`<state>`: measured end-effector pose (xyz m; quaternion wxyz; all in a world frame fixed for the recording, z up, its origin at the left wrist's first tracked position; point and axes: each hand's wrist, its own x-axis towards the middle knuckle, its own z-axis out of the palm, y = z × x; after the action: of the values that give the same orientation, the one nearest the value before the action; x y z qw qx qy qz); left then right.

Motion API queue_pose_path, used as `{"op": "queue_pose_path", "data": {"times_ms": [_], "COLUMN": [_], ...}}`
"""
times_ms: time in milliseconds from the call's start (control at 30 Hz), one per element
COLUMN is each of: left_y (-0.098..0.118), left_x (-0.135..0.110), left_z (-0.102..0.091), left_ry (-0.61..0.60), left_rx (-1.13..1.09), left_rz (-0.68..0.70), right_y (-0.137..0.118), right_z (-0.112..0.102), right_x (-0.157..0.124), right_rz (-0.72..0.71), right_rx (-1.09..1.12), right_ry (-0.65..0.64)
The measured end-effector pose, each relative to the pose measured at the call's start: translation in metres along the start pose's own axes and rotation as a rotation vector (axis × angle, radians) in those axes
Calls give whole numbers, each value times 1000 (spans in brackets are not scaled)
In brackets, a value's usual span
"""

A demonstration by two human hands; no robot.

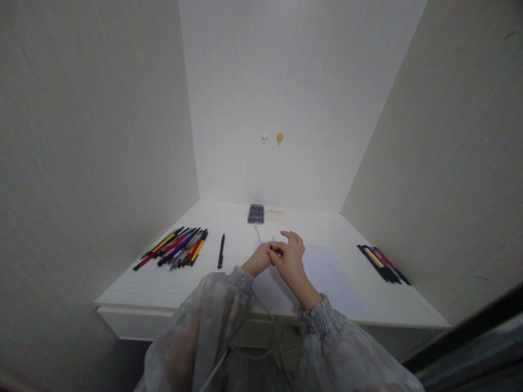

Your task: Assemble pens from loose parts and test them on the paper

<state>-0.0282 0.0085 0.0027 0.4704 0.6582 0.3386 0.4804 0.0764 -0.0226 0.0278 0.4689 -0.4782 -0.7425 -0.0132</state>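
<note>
Over the front part of a white paper sheet (333, 275), my two hands meet. My left hand (257, 260) is closed around a slim pen piece (273, 238), whose pale end sticks up. My right hand (291, 260) pinches at the same spot with thumb and forefinger, by a small dark part, while its other fingers stretch away. Most of the piece is hidden by the fingers, so its exact shape cannot be made out. To the left, a single black pen (221, 251) lies apart on the white desk (163, 291).
A pile of mixed-colour pens (180, 247) lies at the left. More pens (384, 264) lie in a row near the right wall. A phone (256, 214) with a white cable sits at the back. Two small hooks (280, 137) are on the rear wall. Walls enclose three sides.
</note>
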Motion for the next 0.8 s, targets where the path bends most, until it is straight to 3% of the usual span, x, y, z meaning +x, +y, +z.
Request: {"op": "queue_pose_path", "data": {"times_ms": [167,333,433,600,800], "left_y": [7,1,-5,-5,4], "left_x": [-3,-3,-1,0,0], "left_z": [0,1,1,-1,-6], "left_ry": [-40,-69,-72,57,207], "left_rx": [1,-166,-255,-334,-354], "left_rz": [34,-95,-139,-142,-82], "right_y": [-2,0,3,18,43], "right_z": [-6,-25,-41,-59,-55], "right_x": [2,13,18,19,5], "right_rz": [27,59,167,317,341], "right_rx": [99,328,533,643,746], "right_ry": [62,76,47,1,-122]}}
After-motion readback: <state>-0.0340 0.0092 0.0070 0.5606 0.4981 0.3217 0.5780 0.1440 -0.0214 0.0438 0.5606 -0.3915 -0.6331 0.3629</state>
